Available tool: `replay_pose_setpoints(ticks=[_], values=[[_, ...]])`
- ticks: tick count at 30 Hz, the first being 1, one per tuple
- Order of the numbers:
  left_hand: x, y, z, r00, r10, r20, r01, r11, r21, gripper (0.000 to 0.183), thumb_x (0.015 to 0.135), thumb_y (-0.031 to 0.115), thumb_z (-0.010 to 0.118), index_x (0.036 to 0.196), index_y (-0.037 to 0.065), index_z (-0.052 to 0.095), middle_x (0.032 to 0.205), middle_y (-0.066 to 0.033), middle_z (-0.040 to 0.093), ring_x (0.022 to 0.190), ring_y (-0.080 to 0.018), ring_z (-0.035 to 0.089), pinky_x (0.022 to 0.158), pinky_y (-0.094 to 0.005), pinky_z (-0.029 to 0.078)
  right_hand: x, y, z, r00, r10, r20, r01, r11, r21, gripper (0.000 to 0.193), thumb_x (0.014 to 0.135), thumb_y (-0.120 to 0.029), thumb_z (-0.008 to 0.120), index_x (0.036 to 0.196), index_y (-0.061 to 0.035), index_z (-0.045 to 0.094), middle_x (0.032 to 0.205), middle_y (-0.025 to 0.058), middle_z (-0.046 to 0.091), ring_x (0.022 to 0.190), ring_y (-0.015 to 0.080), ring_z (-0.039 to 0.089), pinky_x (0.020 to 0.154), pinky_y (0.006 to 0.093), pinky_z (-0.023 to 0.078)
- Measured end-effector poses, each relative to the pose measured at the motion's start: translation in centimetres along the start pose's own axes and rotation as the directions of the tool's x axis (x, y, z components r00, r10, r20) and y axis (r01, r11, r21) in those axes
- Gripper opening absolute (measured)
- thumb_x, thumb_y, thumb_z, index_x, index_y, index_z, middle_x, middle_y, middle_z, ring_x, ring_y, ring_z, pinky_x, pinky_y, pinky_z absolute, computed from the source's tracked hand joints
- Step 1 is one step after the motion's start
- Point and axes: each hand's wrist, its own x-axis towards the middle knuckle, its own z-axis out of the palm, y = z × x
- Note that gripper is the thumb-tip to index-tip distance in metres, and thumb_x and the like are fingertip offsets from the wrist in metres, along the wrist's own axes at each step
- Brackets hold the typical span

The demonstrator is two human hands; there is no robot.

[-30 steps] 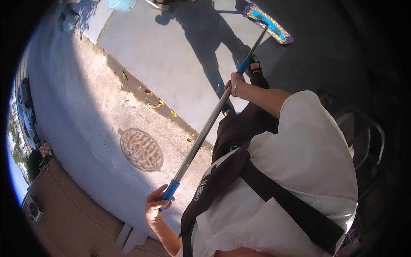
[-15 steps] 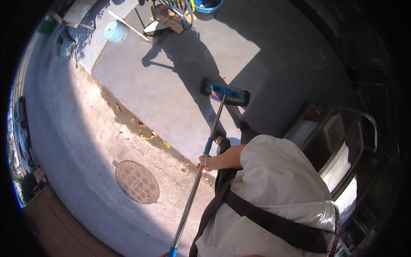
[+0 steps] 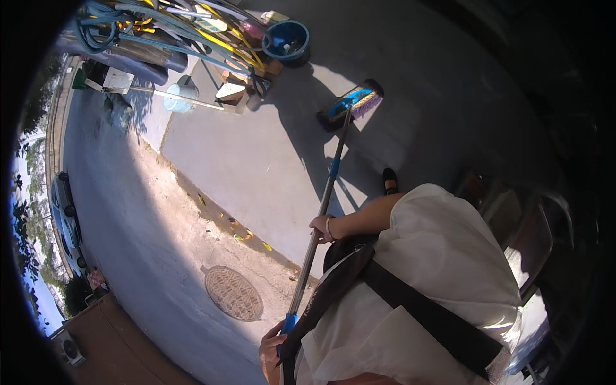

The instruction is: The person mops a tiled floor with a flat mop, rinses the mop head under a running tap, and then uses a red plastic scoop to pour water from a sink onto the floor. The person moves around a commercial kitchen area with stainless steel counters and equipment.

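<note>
A broom with a wide blue head [image 3: 343, 106] and dark and purple bristles is tilted on the grey floor, ahead of my body. Its long metal pole [image 3: 301, 276] slants back toward me. Partway along it, my right hand [image 3: 322, 228], with a band at the wrist, is closed around the pole. Nearer the lower edge my left hand [image 3: 272, 350] wraps the blue grip at the upper end. A dark shoe [image 3: 389, 179] shows beyond my white sleeve.
A blue bucket [image 3: 287, 42], hoses [image 3: 96, 32] and a pale blue round container [image 3: 180, 97] stand ahead. Fallen leaves [image 3: 247, 237] lie along the step edge, near a manhole cover [image 3: 233, 293]. A metal-framed chair [image 3: 539, 237] is at right.
The broom head has moved away from me and to the right, and has turned. My right hand has shifted forward with the pole. My left hand has come into view.
</note>
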Motion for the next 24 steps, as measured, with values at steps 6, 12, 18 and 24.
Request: replay_pose_setpoints(ticks=[6,12,18,24], values=[[4.3,6.7,21.7,0.974,0.225,-0.015,-0.221,0.965,0.14,0.053,0.074,-0.004,0.057,0.126,-0.005,0.047,0.078,-0.0125,0.062,0.065,-0.0173,0.06,0.056,-0.0239,0.048,-9.6,-12.7,-5.0,0.992,-0.059,0.113,0.049,0.994,0.093,0.034,0.084,-0.02,0.062,0.106,-0.001,0.045,0.091,0.0114,0.052,0.085,0.0294,0.062,0.077,0.0499,0.053],[8.7,11.9,38.3,0.975,0.212,0.061,-0.22,0.954,0.204,0.054,0.076,-0.003,0.055,0.129,0.003,0.047,0.076,-0.0134,0.061,0.06,-0.0157,0.057,0.051,-0.0237,0.045,-15.8,-23.5,-11.3,0.911,-0.403,0.091,0.353,0.872,0.338,0.014,0.082,-0.001,0.054,0.092,0.0034,0.045,0.068,0.0148,0.051,0.057,0.0264,0.056,0.054,0.0417,0.055],[10.9,21.4,49.6,0.971,0.192,0.142,-0.217,0.957,0.193,0.055,0.077,-0.004,0.051,0.131,0.005,0.045,0.075,-0.0138,0.059,0.055,-0.0167,0.054,0.047,-0.0245,0.043,-18.7,-37.9,-12.9,0.907,-0.42,0.041,0.392,0.875,0.283,0.021,0.082,0.005,0.041,0.102,0.0068,0.041,0.069,0.0128,0.048,0.051,0.0207,0.051,0.054,0.0415,0.056],[12.3,35.1,62.1,0.886,0.399,0.234,-0.454,0.848,0.272,0.07,0.067,0.011,0.053,0.135,0.0,0.038,0.081,-0.0173,0.06,0.057,-0.0153,0.052,0.054,-0.0235,0.042,-24.1,-55.9,-12.2,0.894,-0.441,0.081,0.399,0.865,0.305,0.024,0.082,0.006,0.04,0.106,0.0057,0.04,0.071,0.0123,0.048,0.053,0.0204,0.053,0.057,0.0432,0.057]])
